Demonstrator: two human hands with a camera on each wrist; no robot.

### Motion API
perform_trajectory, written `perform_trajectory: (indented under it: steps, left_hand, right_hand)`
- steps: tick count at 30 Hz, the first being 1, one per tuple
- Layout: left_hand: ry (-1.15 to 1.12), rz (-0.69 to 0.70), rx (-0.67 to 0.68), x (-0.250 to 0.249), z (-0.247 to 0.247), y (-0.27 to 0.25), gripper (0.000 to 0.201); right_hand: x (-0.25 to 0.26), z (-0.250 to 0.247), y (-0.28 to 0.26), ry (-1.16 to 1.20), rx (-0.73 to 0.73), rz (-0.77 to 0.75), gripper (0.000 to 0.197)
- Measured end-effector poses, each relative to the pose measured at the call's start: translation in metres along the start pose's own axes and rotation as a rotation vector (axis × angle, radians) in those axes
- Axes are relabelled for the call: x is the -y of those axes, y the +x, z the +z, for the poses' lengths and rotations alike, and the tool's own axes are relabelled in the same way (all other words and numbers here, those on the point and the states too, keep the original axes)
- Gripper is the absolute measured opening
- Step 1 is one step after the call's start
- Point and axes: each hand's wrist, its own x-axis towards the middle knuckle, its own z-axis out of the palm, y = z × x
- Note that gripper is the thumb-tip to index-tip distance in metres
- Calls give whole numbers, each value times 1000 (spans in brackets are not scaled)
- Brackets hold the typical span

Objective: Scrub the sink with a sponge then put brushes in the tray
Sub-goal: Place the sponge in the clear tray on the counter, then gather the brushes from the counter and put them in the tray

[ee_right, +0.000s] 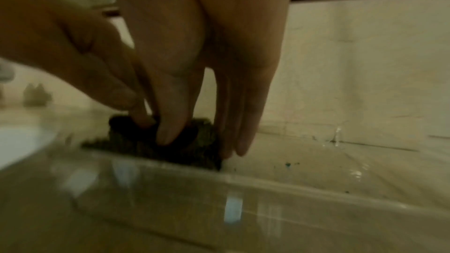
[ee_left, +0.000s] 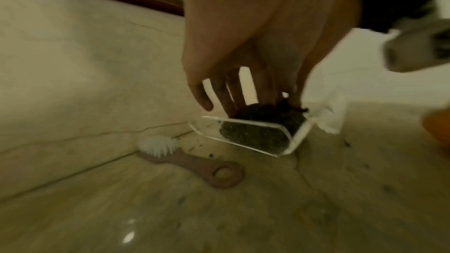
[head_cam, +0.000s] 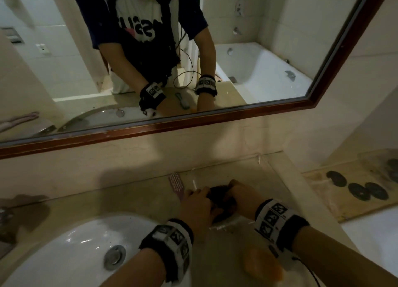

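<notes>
Hands [head_cam: 217,198] hide most of dark scourer [head_cam: 219,191]

Bare tabletop [head_cam: 247,172] lies open at frame centre right; a pink brush [head_cam: 177,184] flanks the clear tray [ee_left: 295,139] on its left, an orange sponge [head_cam: 263,265] blocks the lower right approach.

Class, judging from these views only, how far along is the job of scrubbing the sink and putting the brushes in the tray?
Scrubbing cannot be judged from the sink. In hand: both the left hand and the right hand press a dark scrubber into the clear tray. Left: the pink brush lies on the counter beside it.
</notes>
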Motion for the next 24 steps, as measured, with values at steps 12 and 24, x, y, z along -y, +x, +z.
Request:
perform_trajectory:
  steps: [12, 24]
  left_hand:
    - [-239, -440, -224, 68, 6, -6, 47]
    - [-281, -573, -182, 58, 10, 37, 64]
  right_hand:
    - [-40, 33, -105, -96, 141, -44, 72]
    - [-37, 65, -83, -290, 315, -111, 59]
